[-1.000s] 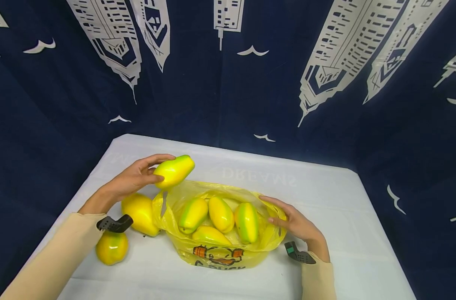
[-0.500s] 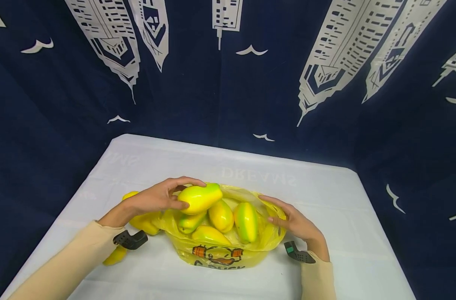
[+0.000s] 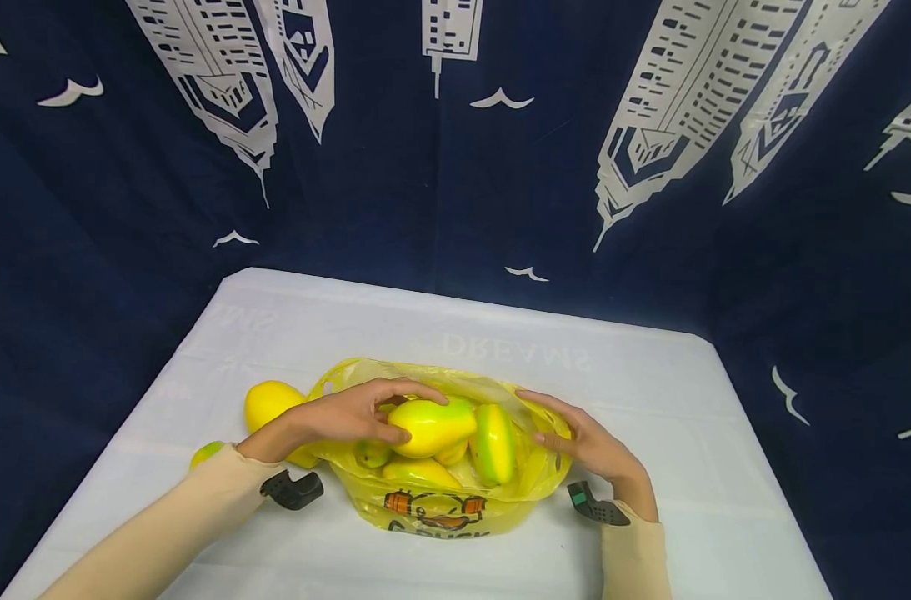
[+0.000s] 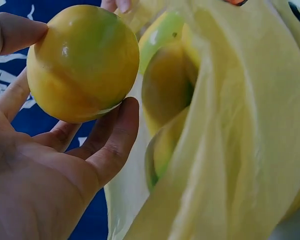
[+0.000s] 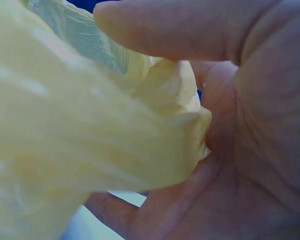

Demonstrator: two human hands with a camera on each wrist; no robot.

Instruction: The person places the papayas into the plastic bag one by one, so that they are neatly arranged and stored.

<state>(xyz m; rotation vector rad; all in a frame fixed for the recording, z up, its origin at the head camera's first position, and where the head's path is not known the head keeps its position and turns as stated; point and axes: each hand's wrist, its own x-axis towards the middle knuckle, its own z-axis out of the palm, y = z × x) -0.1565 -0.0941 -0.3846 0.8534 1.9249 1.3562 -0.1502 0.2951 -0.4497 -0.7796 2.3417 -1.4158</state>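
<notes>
A yellow papaya with a green end (image 3: 432,427) is in my left hand (image 3: 342,414), gripped between thumb and fingers. The hand holds it over the mouth of a yellow plastic bag (image 3: 500,515) with a cartoon duck print. Several papayas lie inside the bag, among them a green-striped papaya (image 3: 494,446) and a front papaya (image 3: 421,472); the held one partly covers others. At the bag's right side, my right hand (image 3: 596,442) holds the rim, thumb inside and fingers outside. The right wrist view shows the bag's plastic (image 5: 100,135) between thumb and fingers.
Left of the bag, a large papaya (image 3: 270,403) rests on the white tablecloth (image 3: 650,392). Another papaya (image 3: 204,452) is mostly hidden behind the left sleeve. A dark blue curtain (image 3: 395,192) with white building prints hangs behind the table.
My left hand has carried the papaya right and down, from above the bag's left rim to over the fruit inside. The right hand has stayed at the bag's right rim.
</notes>
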